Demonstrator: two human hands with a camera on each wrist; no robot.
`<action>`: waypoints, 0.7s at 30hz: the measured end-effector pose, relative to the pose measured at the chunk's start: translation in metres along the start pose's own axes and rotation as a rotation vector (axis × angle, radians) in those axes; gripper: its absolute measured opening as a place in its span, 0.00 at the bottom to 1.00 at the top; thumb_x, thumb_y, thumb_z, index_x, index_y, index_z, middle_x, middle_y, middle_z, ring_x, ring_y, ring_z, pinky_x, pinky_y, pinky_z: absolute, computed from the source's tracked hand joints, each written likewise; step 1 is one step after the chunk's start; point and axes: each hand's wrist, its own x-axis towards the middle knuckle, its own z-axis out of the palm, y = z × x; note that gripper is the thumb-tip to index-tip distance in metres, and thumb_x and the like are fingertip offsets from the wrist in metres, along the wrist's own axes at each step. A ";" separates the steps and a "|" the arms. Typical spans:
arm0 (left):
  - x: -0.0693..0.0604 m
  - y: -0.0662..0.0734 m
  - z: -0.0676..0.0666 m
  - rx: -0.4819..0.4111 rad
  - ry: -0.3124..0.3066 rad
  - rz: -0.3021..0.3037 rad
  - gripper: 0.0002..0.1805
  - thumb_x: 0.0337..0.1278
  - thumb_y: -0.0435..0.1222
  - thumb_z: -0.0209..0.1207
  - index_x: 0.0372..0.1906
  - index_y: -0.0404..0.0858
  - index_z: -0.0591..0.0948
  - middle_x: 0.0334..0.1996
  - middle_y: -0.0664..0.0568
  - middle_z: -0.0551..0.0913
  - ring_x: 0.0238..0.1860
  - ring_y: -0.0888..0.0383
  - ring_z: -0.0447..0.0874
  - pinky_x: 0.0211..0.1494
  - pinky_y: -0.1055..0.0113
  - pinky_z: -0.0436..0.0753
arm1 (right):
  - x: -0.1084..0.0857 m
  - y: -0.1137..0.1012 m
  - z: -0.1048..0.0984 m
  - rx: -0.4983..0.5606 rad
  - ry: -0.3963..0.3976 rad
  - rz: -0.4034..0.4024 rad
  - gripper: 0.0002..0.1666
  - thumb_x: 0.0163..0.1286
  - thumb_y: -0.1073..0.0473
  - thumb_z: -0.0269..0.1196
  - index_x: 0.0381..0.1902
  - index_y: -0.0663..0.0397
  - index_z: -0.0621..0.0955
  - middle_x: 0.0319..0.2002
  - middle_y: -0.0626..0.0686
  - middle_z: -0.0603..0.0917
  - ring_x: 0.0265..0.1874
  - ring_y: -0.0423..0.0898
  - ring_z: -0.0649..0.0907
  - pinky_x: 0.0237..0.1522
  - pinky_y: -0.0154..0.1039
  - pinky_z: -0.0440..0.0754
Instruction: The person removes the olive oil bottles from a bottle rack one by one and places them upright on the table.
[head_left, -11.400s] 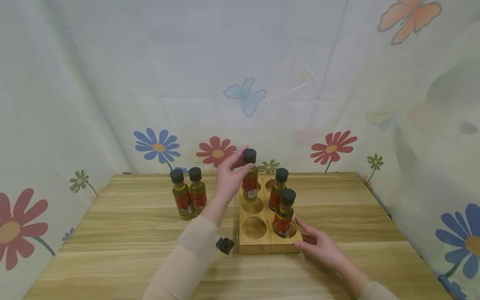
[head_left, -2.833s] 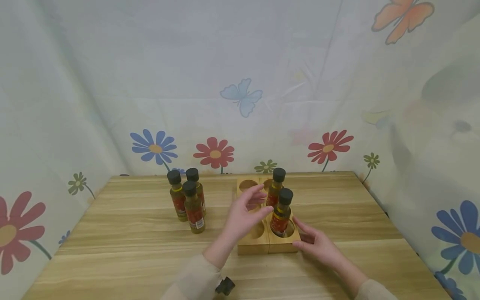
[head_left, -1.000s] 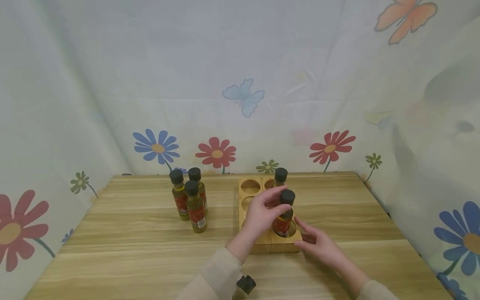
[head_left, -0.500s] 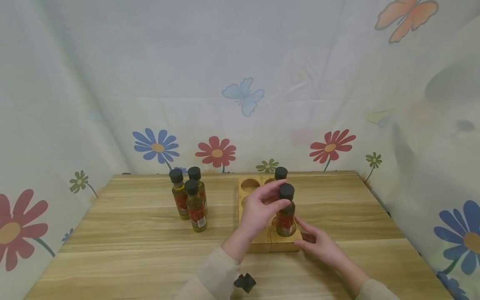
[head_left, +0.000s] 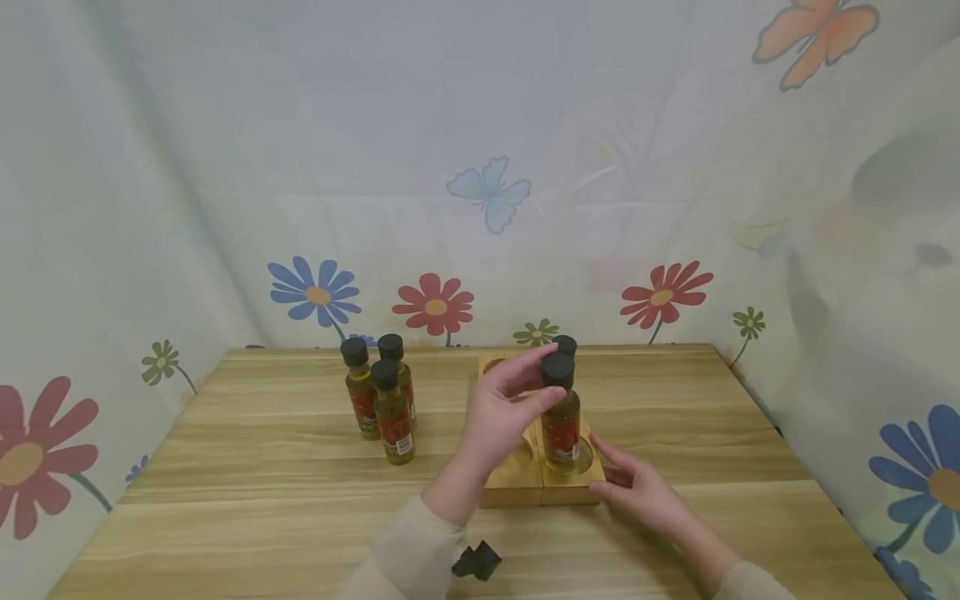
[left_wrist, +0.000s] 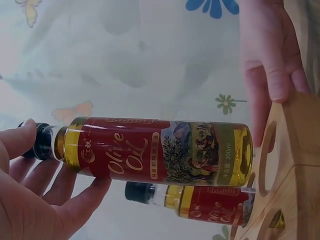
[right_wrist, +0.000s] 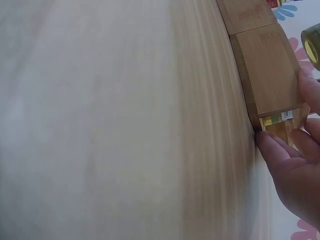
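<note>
My left hand (head_left: 497,421) pinches the black cap and neck of an olive oil bottle (head_left: 562,429) with a red label. The bottle is upright, raised above the front right hole of the wooden bottle rack (head_left: 512,497). In the left wrist view its base is apart from the rack, with thumb and fingers around the cap end. A second olive oil bottle (left_wrist: 215,202) stands in the rack behind it, largely hidden in the head view. My right hand (head_left: 637,492) grips the rack's front right corner, thumb at the front and fingers along the right side.
Three matching olive oil bottles, front (head_left: 394,429), left (head_left: 362,404) and back (head_left: 406,385), stand close together left of the rack on the wooden table (head_left: 285,500). A flower-print curtain (head_left: 360,167) surrounds the table. A small dark piece (head_left: 477,561) sits by my left sleeve.
The bottle under my left hand has risen from the front right hole and shifted slightly left. Earlier, another bottle went from my left hand to the left group. My right hand stays put.
</note>
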 end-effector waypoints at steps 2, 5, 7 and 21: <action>-0.001 0.004 -0.003 0.003 0.014 -0.008 0.26 0.56 0.28 0.68 0.61 0.38 0.80 0.47 0.44 0.87 0.49 0.53 0.85 0.52 0.58 0.83 | 0.000 0.000 0.000 -0.001 -0.001 0.001 0.45 0.66 0.62 0.67 0.74 0.68 0.59 0.71 0.73 0.57 0.58 0.69 0.76 0.55 0.39 0.78; -0.003 0.009 -0.008 0.020 0.043 -0.040 0.25 0.55 0.29 0.69 0.60 0.40 0.82 0.46 0.45 0.87 0.48 0.53 0.85 0.50 0.58 0.84 | 0.000 0.001 0.000 -0.003 0.002 0.005 0.45 0.66 0.62 0.67 0.74 0.67 0.59 0.71 0.72 0.57 0.58 0.69 0.76 0.55 0.37 0.78; -0.004 0.012 -0.012 0.028 0.066 -0.058 0.25 0.55 0.29 0.69 0.60 0.41 0.82 0.45 0.45 0.87 0.48 0.53 0.85 0.50 0.58 0.84 | 0.000 0.001 0.000 -0.006 0.005 0.007 0.45 0.66 0.61 0.68 0.74 0.67 0.59 0.72 0.71 0.57 0.58 0.68 0.76 0.56 0.37 0.77; -0.012 0.021 -0.046 0.100 0.137 -0.083 0.26 0.54 0.29 0.70 0.60 0.43 0.82 0.46 0.46 0.87 0.49 0.53 0.85 0.49 0.59 0.84 | -0.001 -0.002 0.000 -0.015 0.006 0.012 0.45 0.66 0.61 0.68 0.74 0.65 0.59 0.72 0.70 0.57 0.58 0.68 0.77 0.55 0.41 0.78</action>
